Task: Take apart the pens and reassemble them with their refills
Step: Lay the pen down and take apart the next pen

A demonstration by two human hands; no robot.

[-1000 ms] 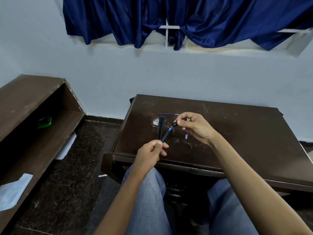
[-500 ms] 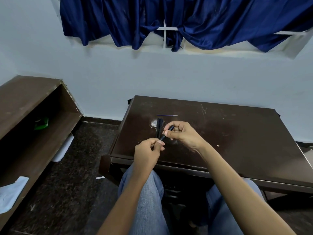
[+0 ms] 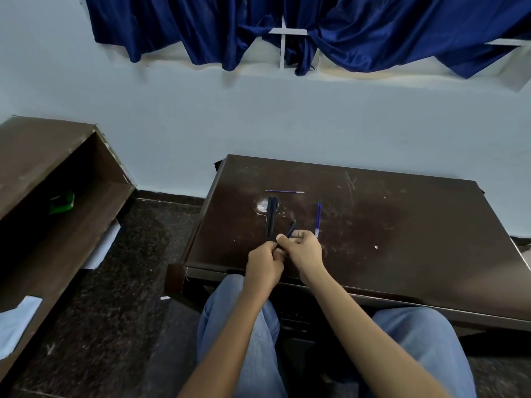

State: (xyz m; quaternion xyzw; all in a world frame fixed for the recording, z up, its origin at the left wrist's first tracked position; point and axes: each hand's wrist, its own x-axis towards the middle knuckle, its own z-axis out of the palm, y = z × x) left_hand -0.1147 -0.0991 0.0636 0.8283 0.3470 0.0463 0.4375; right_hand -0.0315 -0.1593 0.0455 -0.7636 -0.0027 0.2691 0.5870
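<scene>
I hold one dark pen [image 3: 290, 229] in both hands, just nearer to me than the two dark pens [image 3: 271, 215] that lie side by side on the table [image 3: 402, 225]. My left hand [image 3: 265, 264] is curled round its lower end. My right hand [image 3: 304, 248] pinches it higher up, thumb against fingers, and a short dark length pokes out past them towards the lying pens. The joint itself is hidden inside my grip, so I cannot tell whether the halves are meeting or parting.

One blue refill [image 3: 284, 192] lies crosswise just beyond the lying pens. A second refill [image 3: 318, 218] lies to their right, close to my right hand.

I judge this to be a twist at the barrel joint. To do it well, I should hold the lower half fixed with the left hand and let only the right fingers turn. Both halves should stay in one straight line so the thread does not cross. Light pressure is enough. I should work above the table, near the lying pens, so any small part that slips lands there and not in my lap.
</scene>
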